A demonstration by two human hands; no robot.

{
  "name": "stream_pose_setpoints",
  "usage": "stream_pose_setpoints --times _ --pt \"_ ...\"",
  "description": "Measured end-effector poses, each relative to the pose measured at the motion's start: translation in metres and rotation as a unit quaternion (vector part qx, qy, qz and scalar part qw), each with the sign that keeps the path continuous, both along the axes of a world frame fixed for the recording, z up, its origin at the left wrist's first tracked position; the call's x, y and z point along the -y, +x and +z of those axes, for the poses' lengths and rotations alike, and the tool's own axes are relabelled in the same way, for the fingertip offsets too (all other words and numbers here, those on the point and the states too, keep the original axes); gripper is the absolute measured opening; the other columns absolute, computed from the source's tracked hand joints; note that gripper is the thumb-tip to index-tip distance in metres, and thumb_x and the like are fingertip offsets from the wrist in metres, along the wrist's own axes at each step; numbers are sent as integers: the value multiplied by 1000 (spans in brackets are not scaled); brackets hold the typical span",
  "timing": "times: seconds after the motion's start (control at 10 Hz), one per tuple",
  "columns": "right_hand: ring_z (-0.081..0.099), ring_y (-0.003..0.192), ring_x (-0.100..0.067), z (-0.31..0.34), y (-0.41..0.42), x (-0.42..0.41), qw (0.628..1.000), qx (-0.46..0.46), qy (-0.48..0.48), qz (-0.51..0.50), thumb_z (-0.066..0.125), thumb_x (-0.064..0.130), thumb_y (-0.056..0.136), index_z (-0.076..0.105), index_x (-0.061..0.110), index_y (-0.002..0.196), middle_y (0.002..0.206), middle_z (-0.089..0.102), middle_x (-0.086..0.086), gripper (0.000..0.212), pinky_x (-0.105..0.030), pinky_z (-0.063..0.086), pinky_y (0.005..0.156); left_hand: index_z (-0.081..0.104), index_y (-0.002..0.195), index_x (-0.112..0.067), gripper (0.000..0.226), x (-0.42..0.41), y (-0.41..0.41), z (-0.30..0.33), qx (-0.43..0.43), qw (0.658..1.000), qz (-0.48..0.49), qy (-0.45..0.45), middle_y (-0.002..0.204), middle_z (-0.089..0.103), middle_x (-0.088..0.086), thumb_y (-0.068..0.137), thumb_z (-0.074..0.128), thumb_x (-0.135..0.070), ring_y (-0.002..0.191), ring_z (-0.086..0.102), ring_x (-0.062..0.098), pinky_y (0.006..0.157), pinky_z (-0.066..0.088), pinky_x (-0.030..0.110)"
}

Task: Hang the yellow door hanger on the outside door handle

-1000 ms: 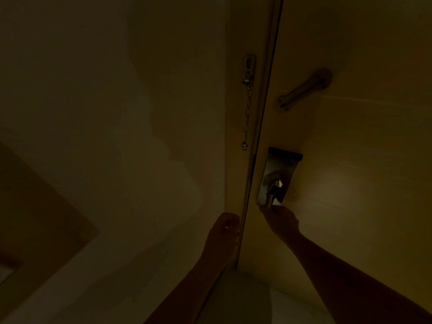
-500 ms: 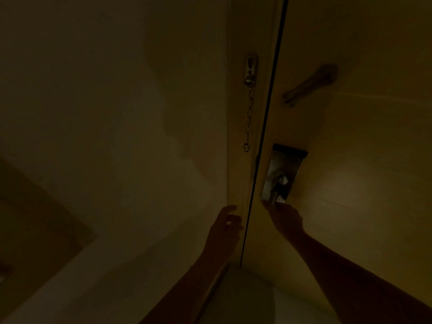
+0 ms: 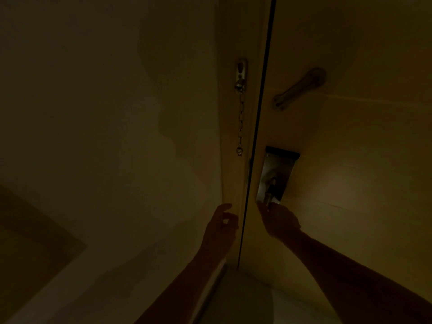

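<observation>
The room is very dim: a pale wall (image 3: 93, 136) fills the left, a door frame (image 3: 236, 113) runs up the middle, and a light-coloured door (image 3: 350, 160) takes the right, with only a thin dark gap between frame and door. Nearest, both bare forearms rise from the bottom edge. The left hand (image 3: 221, 226) hovers at the frame beside the gap, fingers loosely curled and a little spread, with nothing visible in it. The right hand (image 3: 279, 220) reaches the inside door handle (image 3: 268, 197) at the foot of a metal lock plate (image 3: 277, 176); its fingers seem closed around the lever, though the gloom hides the grip. The yellow door hanger is nowhere in view, and the outside handle lies hidden on the door's far side. The risk, as I judge it, is that the door looks barely ajar, so the left fingers by the gap could be pinched if it swings shut, and the handle could slip in a poor grip. Higher up, a security chain (image 3: 240, 120) hangs loose from its bracket on the frame, unhooked, so it should not hold the door. Farthest, a metal slide arm (image 3: 299, 88) is mounted on the door.
</observation>
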State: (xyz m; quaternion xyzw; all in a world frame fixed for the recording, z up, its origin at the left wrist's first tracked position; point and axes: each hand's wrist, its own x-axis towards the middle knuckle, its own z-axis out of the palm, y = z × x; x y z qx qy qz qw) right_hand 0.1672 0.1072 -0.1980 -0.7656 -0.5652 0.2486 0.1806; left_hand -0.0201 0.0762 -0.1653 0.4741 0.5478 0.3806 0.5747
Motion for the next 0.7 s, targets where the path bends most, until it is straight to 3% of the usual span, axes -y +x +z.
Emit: stream_pose_setpoints --times 0.1,0.2,0.4,0.5,0.7 --pt "67 74 -23 13 -1 -4 997 71 -36 2 33 60 97 54 10 95 81 65 -6 54 -42 58 78 54 124 -26 31 0 -4 2 6 1000 11 3 89 62 -6 97 53 -10 74 62 11 58 51 22" --pt "68 84 -26 20 -2 -8 989 117 -91 20 32 58 98 57 5 116 94 68 -9 61 -44 55 85 53 123 -24 30 7 -4 5 4 1000 12 10 87 61 -5 97 54 -11 74 61 13 60 50 24" --pt "51 121 -31 19 6 14 955 274 -102 45 26 68 93 38 14 141 136 53 -11 73 -50 35 104 56 117 -27 25 23 -9 16 -3 1000 -4 23 88 60 -6 96 55 -13 73 61 14 60 50 25" --pt "45 126 -30 25 21 31 957 261 -111 53 30 68 92 35 14 143 140 47 -10 74 -50 35 105 58 107 -29 19 24 -14 30 -3 999 -32 17 91 61 -2 96 54 -14 75 63 13 60 51 23" --pt "53 110 -27 79 56 64 992 100 -73 31 46 51 97 49 12 127 124 52 -11 50 -38 48 91 63 103 -14 16 8 -12 81 -28 989 -130 65 90 66 2 100 47 -14 75 64 15 64 52 23"
